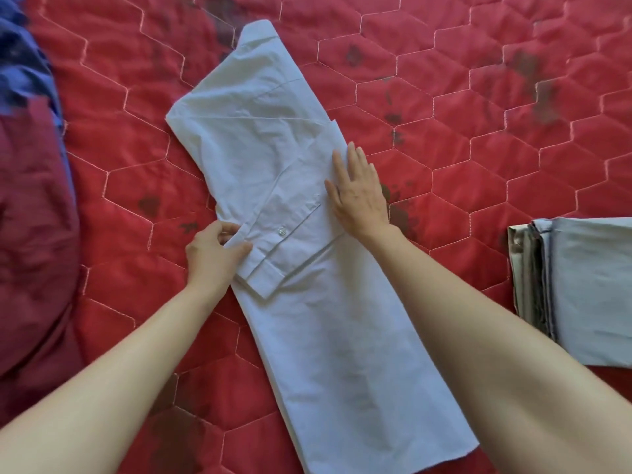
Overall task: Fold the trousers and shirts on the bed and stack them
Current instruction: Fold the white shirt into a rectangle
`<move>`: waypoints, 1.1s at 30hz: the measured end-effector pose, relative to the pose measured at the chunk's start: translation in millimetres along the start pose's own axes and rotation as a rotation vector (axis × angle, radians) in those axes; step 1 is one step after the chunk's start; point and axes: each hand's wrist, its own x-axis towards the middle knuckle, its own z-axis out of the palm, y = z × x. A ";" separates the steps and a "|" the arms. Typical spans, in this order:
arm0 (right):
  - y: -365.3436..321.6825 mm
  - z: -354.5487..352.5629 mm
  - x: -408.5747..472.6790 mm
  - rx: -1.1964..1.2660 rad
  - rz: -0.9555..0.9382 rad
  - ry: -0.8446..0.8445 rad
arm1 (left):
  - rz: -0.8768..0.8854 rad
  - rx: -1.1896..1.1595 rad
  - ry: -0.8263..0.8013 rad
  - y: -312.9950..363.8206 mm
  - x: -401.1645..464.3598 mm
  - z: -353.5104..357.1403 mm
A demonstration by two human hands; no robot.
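Note:
A white shirt (273, 159) lies on the red quilted bed, folded into a long narrow strip that runs from the collar at the top to the hem near me. Its sleeve is folded across the middle, with the buttoned cuff (265, 265) pointing down-left. My left hand (213, 249) pinches the shirt's left edge beside the cuff, thumb on top. My right hand (359, 189) presses flat with straight fingers on the shirt's right edge. A stack of folded clothes (578, 289), grey and pale, sits at the right edge of the view.
The red quilt (444, 97) with hexagon stitching and dark blotches covers the bed. A dark red cloth mound (34, 234) and a blue cloth (20, 56) lie along the left side.

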 end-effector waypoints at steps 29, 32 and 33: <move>4.3 20.5 94.4 -0.073 0.049 0.053 | 0.664 0.889 0.200 -46.8 -19.5 70.6; 5.5 21.9 84.0 -0.077 0.030 0.075 | 0.662 0.898 0.186 -47.3 -19.3 69.9; 6.0 24.5 72.5 -0.082 0.034 0.079 | 0.654 0.906 0.183 -47.1 -19.8 70.1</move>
